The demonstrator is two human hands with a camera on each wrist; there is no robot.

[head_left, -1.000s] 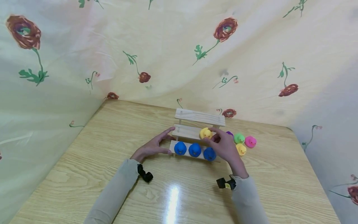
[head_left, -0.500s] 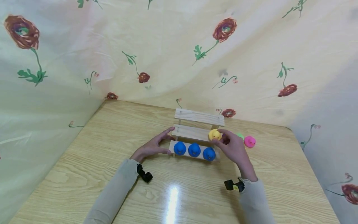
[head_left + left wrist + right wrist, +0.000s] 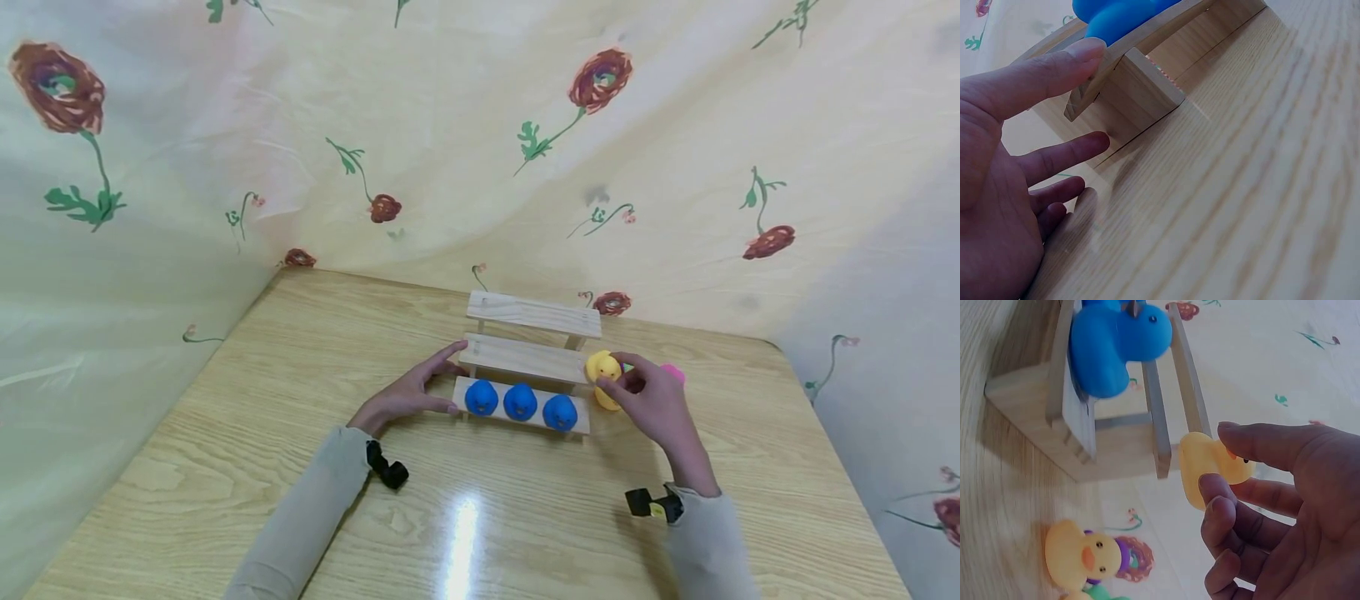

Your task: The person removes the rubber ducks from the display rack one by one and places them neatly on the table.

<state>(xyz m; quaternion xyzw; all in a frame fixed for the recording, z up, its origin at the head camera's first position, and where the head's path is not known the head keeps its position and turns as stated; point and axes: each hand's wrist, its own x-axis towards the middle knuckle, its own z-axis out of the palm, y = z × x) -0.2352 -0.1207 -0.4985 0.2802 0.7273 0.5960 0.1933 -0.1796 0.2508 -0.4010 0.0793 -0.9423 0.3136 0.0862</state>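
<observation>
My right hand (image 3: 654, 404) pinches a yellow rubber duck (image 3: 602, 365) between thumb and fingers, just off the right end of the wooden three-step rack (image 3: 517, 354). In the right wrist view this duck (image 3: 1197, 467) is in the air near the upper shelf ends. My left hand (image 3: 408, 393) is at the rack's left end with fingers spread. Its thumb (image 3: 1054, 72) rests along the lowest shelf's end in the left wrist view, the other fingers extended below. Several blue rubber ducks (image 3: 520, 402) sit in a row on that lowest shelf.
A second yellow duck (image 3: 1072, 556) stands on the table beside the rack, with purple and green ducks partly behind it. A pink duck (image 3: 673, 372) shows past my right hand. Flower-printed cloth (image 3: 450, 125) hangs behind the wooden table (image 3: 360, 517).
My right hand has carried the yellow duck rightward from over the middle shelf to past the rack's right end. The left hand has stayed in place.
</observation>
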